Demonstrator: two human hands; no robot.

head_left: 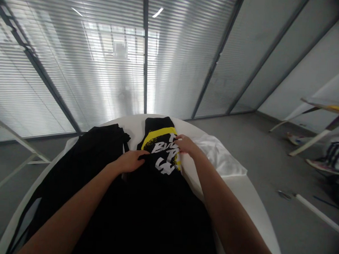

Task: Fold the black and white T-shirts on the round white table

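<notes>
The round white counter fills the lower half of the frame, its surface giving the fabric firm support. Left of centre lies a dark garment, bunched along its upper end; it sits close beside the working area, so its edge is best kept from catching under the left wrist. A rumpled white cloth lies right of centre, past the right hand. The printed black cloth is in the middle of the frame, near the counter's far edge; where its dark lower part ends cannot be told against the black below. The left hand is at its left side, fingers bent together, the right hand at its right edge with fingers curled over the print. Whether either grip pinches a fold or only presses down, I cannot tell. Handling it well probably calls for light, equal tension from both sides, with the white lettering kept flat, free of creases and not dragged by the fingertips.
</notes>
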